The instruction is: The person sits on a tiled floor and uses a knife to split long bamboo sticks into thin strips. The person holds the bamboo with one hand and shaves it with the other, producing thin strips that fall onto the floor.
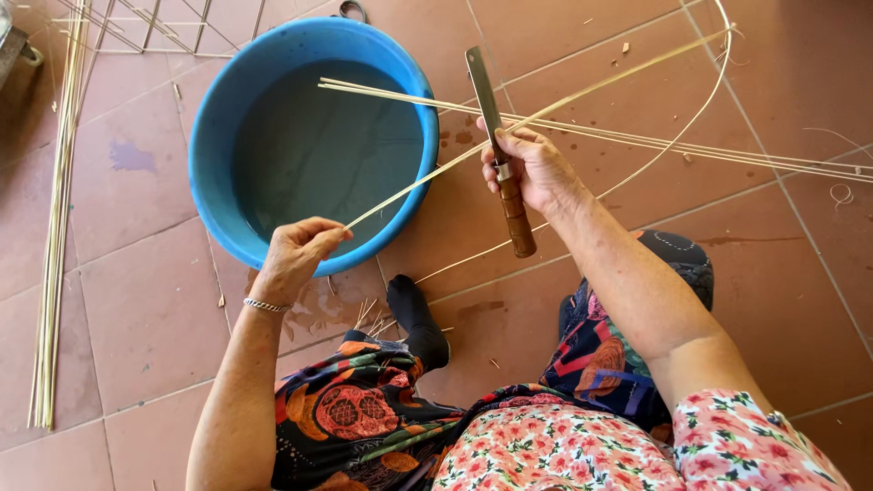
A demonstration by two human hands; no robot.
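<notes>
Cane strip (436, 173) runs taut over the blue basin (309, 136); I judge I am mid-split or shaving it; my left hand (296, 255), wrist bent, pinches its near end; my right hand (536, 168), forearm raised, grips the knife (500, 155), blade apparently against the strip; next calls for steady tension.

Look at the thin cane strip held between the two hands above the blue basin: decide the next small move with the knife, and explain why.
Probably draw the knife along the strip, away from the left hand. The right hand holds the blade against the strip, while the left hand pinches its near end taut over the blue basin, so the strip looks set for scraping or splitting.
</notes>
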